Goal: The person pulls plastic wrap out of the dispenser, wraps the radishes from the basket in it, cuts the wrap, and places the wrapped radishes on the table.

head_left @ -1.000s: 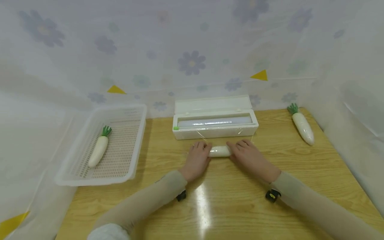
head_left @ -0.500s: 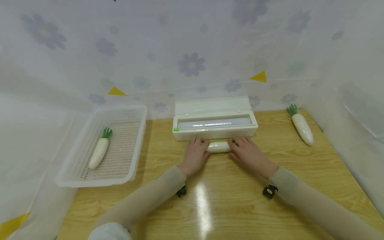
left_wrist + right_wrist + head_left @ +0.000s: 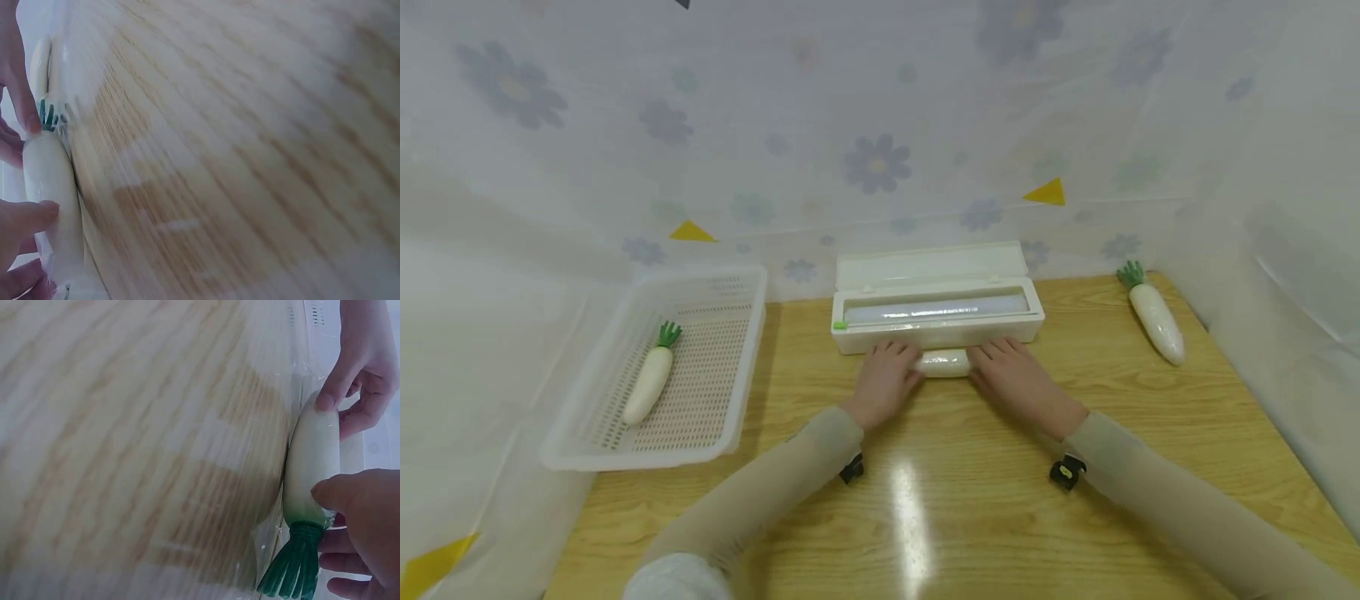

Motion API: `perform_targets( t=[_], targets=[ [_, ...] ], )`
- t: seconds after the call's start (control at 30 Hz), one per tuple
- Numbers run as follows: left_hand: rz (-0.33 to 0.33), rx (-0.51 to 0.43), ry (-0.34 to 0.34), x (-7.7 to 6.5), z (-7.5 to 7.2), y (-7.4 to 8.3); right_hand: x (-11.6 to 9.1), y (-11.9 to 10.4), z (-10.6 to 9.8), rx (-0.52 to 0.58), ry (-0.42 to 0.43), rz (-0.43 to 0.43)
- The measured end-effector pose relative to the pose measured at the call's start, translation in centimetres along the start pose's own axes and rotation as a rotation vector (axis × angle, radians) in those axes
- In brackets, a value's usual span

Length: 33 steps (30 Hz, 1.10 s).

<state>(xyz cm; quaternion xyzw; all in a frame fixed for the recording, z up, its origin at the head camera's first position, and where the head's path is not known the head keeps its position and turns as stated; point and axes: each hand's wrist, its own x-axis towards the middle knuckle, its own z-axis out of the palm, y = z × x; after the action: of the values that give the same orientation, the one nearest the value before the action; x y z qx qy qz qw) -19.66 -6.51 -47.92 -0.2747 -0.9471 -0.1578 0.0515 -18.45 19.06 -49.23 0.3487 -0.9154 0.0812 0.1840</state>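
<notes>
A white radish [image 3: 945,363] lies crosswise on the table, close in front of the white cling film box [image 3: 936,337]. Clear film shines on its skin. My left hand [image 3: 883,382] grips the tapered end, thumb [image 3: 47,212] on the near side and fingers beyond. At the other end my right hand [image 3: 1021,385] holds the radish just beside its green leaves [image 3: 292,562], thumb toward me. In the head view both hands cover the ends, leaving only the middle visible. Loose film [image 3: 259,550] spreads around the leaves in the right wrist view.
Behind the hands the box lid [image 3: 932,265] stands raised over the film roll [image 3: 936,310]. A white basket [image 3: 747,367] at left holds another radish [image 3: 649,385]. A third radish [image 3: 1157,323], shiny with film, lies at the far right of the table.
Both hands have moved forward with the radish, bringing it nearer the box. The taut film seen between box and hands a second ago no longer shows. The other radishes stay put.
</notes>
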Motion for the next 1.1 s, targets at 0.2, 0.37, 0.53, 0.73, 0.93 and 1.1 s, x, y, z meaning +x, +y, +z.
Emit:
perform_targets(
  t=[0.2, 0.37, 0.53, 0.73, 0.93, 1.1],
  targets=[
    [0.017, 0.037, 0.029, 0.02, 0.33, -0.27, 0.03, 0.06, -0.04, -0.003, -0.024, 0.009],
    [0.024, 0.044, 0.038, 0.17, 0.17, -0.15, 0.24, -0.09, -0.14, -0.004, -0.023, 0.008],
    [0.006, 0.007, 0.027, 0.16, 0.00, 0.08, 0.27, -0.10, 0.00, -0.011, -0.038, 0.011],
    [-0.008, 0.005, 0.029, 0.09, 0.23, 0.07, 0.13, -0.10, 0.02, -0.008, -0.043, 0.022],
    [-0.031, -0.005, 0.025, 0.07, 0.02, 0.25, 0.26, -0.24, -0.22, -0.020, -0.037, 0.030],
    [-0.038, -0.021, 0.028, -0.04, 0.11, 0.21, 0.11, -0.24, -0.22, -0.027, -0.037, 0.046]
  ],
)
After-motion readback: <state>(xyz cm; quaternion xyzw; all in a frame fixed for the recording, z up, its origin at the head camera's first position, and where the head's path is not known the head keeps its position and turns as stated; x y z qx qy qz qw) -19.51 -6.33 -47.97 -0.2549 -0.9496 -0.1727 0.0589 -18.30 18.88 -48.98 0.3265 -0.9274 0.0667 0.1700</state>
